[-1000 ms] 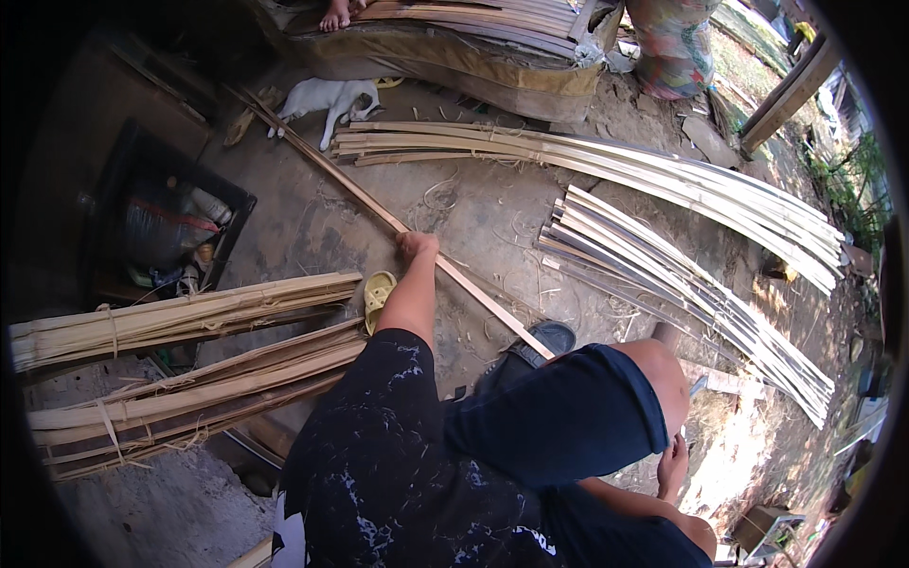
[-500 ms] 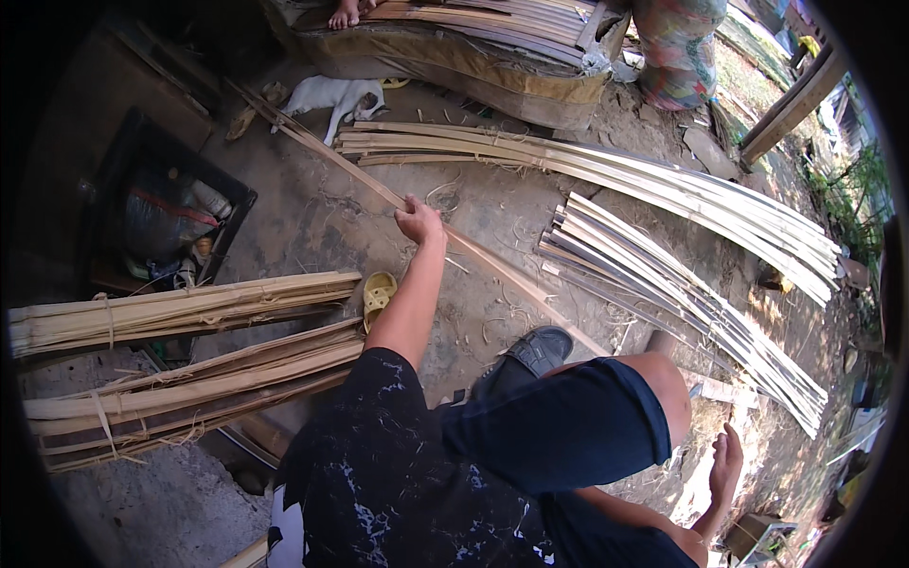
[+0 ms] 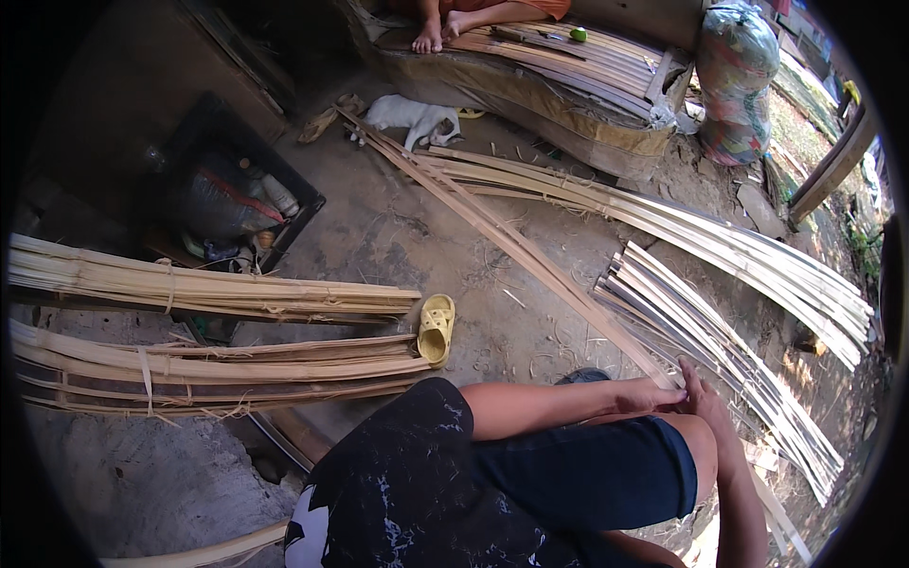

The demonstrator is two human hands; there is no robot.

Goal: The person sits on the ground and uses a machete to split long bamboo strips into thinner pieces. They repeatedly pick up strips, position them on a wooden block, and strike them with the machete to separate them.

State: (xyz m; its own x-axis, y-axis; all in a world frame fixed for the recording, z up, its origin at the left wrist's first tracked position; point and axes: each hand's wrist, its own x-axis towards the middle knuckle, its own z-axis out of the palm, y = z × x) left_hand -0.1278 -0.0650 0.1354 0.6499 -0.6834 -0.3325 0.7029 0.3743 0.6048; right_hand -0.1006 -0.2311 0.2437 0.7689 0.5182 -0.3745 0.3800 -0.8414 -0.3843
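Note:
Long, thin bamboo strips slant from beside the white animal on the floor down to my knee. My left hand is closed around their near part, beside my bent knee. Against its fingertips is my right hand, closed at the same strips with one finger pointing up. The exact grip of the right fingers is partly hidden. More pale strips show past my right forearm.
Two tied bamboo bundles lie at left by a yellow clog. Loose strips spread at right. A white animal lies near a slatted bench, where another person's bare feet rest. A stuffed sack stands beyond.
My left hand has moved along the strips toward my knee. My right hand has come up from the lower right to meet it. The view has shifted, showing more of the other person.

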